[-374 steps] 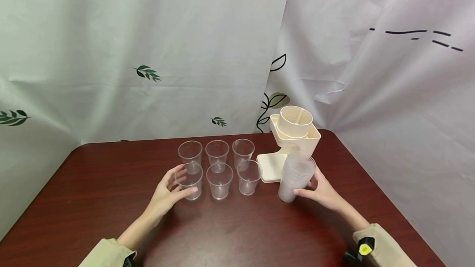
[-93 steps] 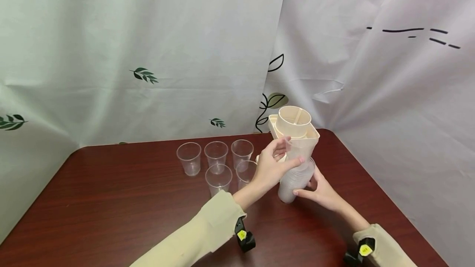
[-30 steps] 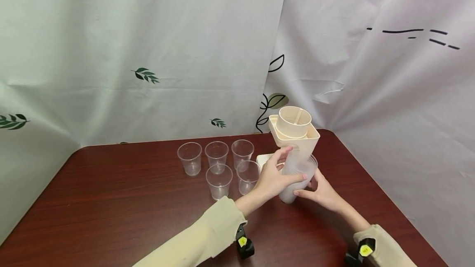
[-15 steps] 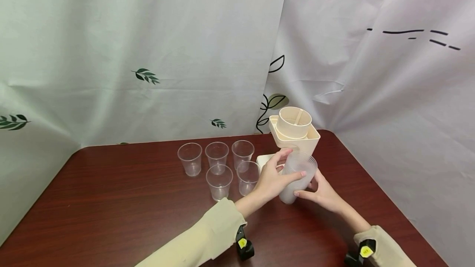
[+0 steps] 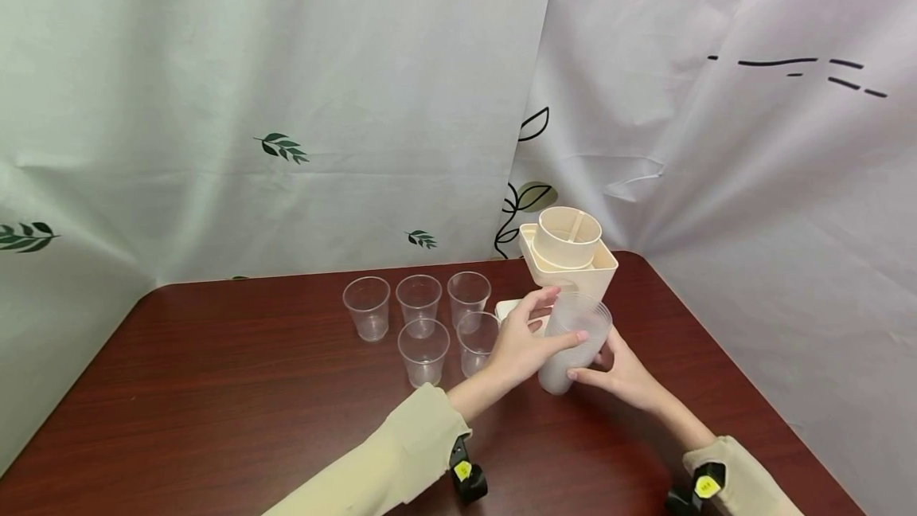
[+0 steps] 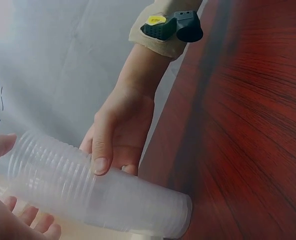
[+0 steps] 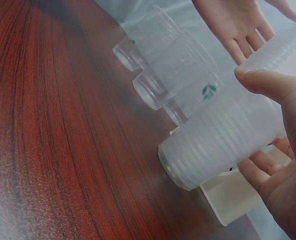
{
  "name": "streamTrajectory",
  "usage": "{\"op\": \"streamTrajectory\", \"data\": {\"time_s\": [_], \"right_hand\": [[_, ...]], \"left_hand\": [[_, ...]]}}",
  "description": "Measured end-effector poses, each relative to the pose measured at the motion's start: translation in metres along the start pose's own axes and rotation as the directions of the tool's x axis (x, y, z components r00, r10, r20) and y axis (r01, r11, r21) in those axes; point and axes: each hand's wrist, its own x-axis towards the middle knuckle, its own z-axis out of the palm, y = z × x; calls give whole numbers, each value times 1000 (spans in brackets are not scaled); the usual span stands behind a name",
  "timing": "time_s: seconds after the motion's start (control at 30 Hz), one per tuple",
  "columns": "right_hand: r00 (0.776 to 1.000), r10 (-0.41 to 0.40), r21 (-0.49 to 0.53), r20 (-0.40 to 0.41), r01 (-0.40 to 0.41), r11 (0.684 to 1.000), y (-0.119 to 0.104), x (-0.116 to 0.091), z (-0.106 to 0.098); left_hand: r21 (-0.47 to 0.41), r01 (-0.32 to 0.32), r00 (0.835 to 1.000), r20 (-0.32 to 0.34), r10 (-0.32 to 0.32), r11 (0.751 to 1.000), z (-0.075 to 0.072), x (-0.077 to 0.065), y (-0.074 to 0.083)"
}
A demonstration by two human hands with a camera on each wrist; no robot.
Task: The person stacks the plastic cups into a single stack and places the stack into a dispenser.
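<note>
Right hand point(image 5: 619, 373) — fingers round cup stack point(image 5: 564, 361) | left hand point(image 5: 521, 341) — fingers wide at stack's rim | risk: slack right grip could topple stack onto nearest cup point(image 5: 476, 342)

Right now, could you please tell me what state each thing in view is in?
Cup stack: nested, mouths up, base on the table.
Five single cups: upright, mouths up; they look empty.
Cream stand: standing, open at the top, partly hidden.
Right hand: curled round the stack.
Left hand: fingers extended beside the stack's upper end; contact unclear.
</note>
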Motion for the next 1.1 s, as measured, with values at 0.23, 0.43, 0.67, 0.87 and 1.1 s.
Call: {"op": "streamTrajectory", "data": {"time_s": [0.23, 0.43, 0.67, 0.87, 1.1], "right_hand": [[1000, 29, 3, -12, -29, 1000, -1, 0, 0], [999, 36, -2, -11, -36, 999, -1, 0, 1], [999, 27, -1, -18, -27, 1000, 0, 0, 1], [1000, 23, -9, -22, -23, 1000, 0, 0, 1], [1000, 27, -5, -12, -27, 1000, -1, 0, -1]], "left_hand": [[-5, 6, 1000, 7, -6, 1000, -11, -3, 0], [5, -12, 1000, 10, 12, 1000, -24, -5, 2], [12, -27, 1000, 2, 27, 1000, -40, -9, 7], [-17, -23, 1000, -19, 23, 1000, -59, -16, 5], [-68, -11, 996, -84, 6, 998, -80, -18, 5]]}}
